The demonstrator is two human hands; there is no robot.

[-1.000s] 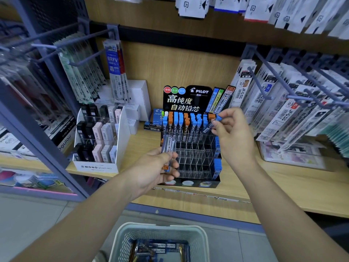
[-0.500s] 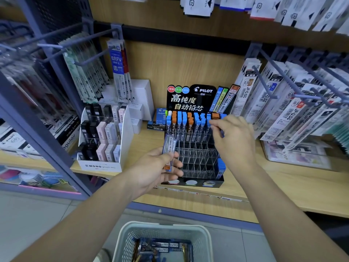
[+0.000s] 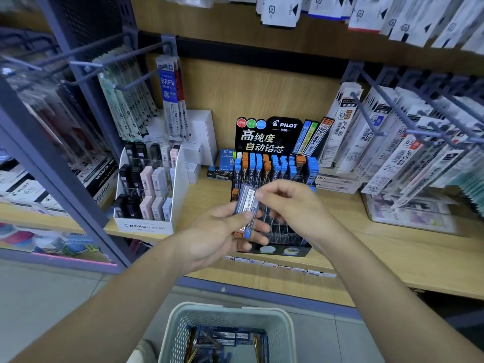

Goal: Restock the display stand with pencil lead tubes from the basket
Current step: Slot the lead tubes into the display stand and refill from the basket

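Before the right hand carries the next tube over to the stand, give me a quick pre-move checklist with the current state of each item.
1. Left hand grips the bundle of lead tubes firmly: ok.
2. Right hand pinches the bundle at its top end: ok.
3. Only one tube is separated from the bundle: cannot tell, as the tubes are blurred.
4. Display stand has empty slots: ok, its clear front rows look unfilled.
5. Way to the stand is free: ok, both hands hover right in front of it.
6. Basket holds more stock: ok.
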